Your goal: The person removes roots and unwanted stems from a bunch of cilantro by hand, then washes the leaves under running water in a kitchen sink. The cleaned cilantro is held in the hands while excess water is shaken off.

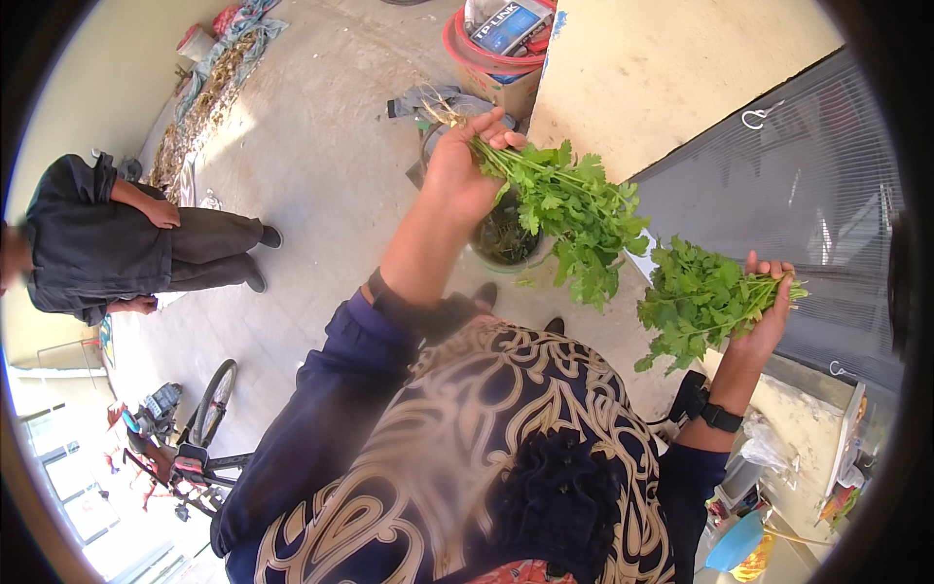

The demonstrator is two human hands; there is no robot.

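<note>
My left hand (471, 164) is closed around the stems of a bunch of coriander-like greens (576, 208). Pale stringy roots (441, 109) stick out past its thumb side, and the leaves spread to the right. In my right hand (766, 303) is a second bunch of leafy greens (697, 296), gripped near the cut-looking stem ends, its leaves pointing left towards the first bunch. The two bunches are apart in the air. Beneath the left bunch stands a round bucket (509, 237) with dark plant scraps inside, partly hidden by leaves and my forearm.
A person (109, 233) in dark clothes stands at the left. Below them is a bicycle (211, 409). A red-rimmed tub (456, 44) sits on a cardboard box by the wall corner. A screen door (773, 190) is at the right. A blue basin (735, 540) lies lower right.
</note>
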